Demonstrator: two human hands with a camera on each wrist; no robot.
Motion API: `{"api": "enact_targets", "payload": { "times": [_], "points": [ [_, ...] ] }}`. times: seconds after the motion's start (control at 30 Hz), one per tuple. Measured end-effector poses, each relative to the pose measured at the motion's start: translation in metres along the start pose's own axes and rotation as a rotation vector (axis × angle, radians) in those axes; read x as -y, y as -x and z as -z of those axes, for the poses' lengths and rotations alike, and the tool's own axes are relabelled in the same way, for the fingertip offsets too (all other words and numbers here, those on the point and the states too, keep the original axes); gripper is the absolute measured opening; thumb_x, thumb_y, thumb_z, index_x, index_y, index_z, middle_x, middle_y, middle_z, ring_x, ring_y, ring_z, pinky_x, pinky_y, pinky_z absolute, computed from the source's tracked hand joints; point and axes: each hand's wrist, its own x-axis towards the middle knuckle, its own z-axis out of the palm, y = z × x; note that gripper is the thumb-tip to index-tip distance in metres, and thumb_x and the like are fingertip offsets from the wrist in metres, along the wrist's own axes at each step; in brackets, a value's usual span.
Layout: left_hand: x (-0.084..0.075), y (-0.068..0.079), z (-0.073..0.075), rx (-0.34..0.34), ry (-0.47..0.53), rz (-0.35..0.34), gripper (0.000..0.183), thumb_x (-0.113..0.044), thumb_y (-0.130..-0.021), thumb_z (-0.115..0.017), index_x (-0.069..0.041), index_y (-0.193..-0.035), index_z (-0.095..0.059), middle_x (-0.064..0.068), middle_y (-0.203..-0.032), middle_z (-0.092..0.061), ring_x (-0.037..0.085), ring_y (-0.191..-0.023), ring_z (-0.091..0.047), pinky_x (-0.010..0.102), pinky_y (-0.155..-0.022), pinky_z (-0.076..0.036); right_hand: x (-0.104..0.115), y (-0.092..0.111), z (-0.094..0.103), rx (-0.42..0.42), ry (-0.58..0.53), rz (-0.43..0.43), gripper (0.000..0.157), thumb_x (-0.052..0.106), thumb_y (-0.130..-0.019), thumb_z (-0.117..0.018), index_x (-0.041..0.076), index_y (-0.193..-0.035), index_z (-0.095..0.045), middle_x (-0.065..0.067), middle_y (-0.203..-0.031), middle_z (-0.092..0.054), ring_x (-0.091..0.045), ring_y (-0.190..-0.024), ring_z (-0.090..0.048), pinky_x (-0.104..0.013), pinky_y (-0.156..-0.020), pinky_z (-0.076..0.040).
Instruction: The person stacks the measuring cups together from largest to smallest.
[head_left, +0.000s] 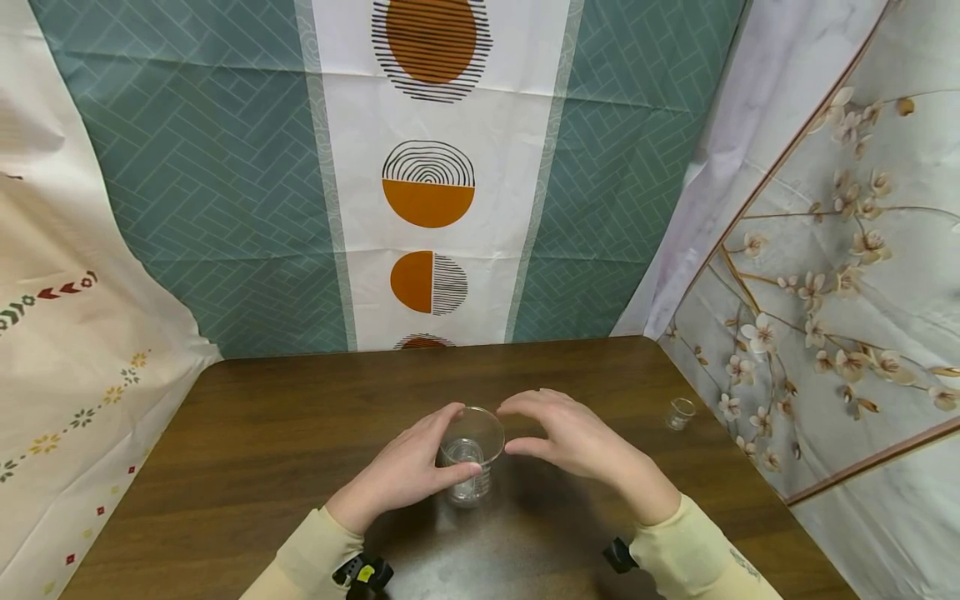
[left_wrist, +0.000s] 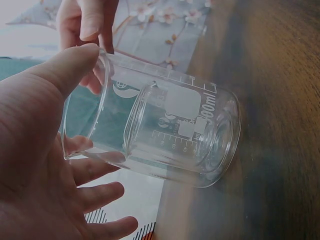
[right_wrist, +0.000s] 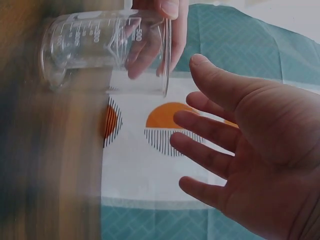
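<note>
A large clear glass beaker (head_left: pixel 491 442) with white volume markings stands upright on the table, a smaller glass beaker (left_wrist: pixel 167 137) nested inside it. My left hand (head_left: pixel 408 462) holds the large beaker near its rim, thumb on one side and index finger on the other; the remaining fingers (left_wrist: pixel 102 197) spread loosely beside the glass. Opposite, my right hand (head_left: pixel 573 433) hovers close to the rim with thumb and fingers apart. The right wrist view shows its palm (right_wrist: pixel 270 135) holding nothing, with a gap between the fingertips and the glass.
A tiny glass beaker (head_left: pixel 680 414) stands toward the right edge of the brown wooden table (head_left: pixel 300 417). Patterned cloth hangs behind the table (head_left: pixel 225 208), with a floral cloth (head_left: pixel 840 292) on the right and a cream cloth (head_left: pixel 67 333) on the left.
</note>
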Motion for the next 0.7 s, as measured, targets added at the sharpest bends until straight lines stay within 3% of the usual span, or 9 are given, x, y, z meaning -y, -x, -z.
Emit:
{"api": "enact_targets", "payload": {
  "times": [0.33, 0.7],
  "points": [
    [-0.001, 0.0, 0.0, 0.008, -0.004, 0.018, 0.098, -0.068, -0.096, -0.077, -0.011, -0.167, -0.042, 0.007, -0.165, -0.052, 0.031, -0.15, -0.051, 0.059, -0.118, -0.045, -0.013, 0.012, 0.005, -0.049, -0.016, -0.123, 0.059, 0.041, -0.098, -0.086, 0.019, -0.15, -0.068, 0.004, -0.155, -0.063, -0.024, -0.148, -0.055, -0.054, -0.118, -0.047],
    [0.0, 0.0, -0.001, 0.005, -0.012, 0.015, 0.096, -0.069, -0.096, -0.077, -0.013, -0.166, -0.043, 0.006, -0.163, -0.054, 0.031, -0.148, -0.053, 0.058, -0.117, -0.046, -0.032, 0.023, 0.008, -0.104, 0.001, -0.18, 0.069, 0.042, -0.099, -0.084, 0.017, -0.159, -0.06, -0.003, -0.164, -0.055, -0.03, -0.154, -0.048, -0.059, -0.118, -0.045]
  ]
}}
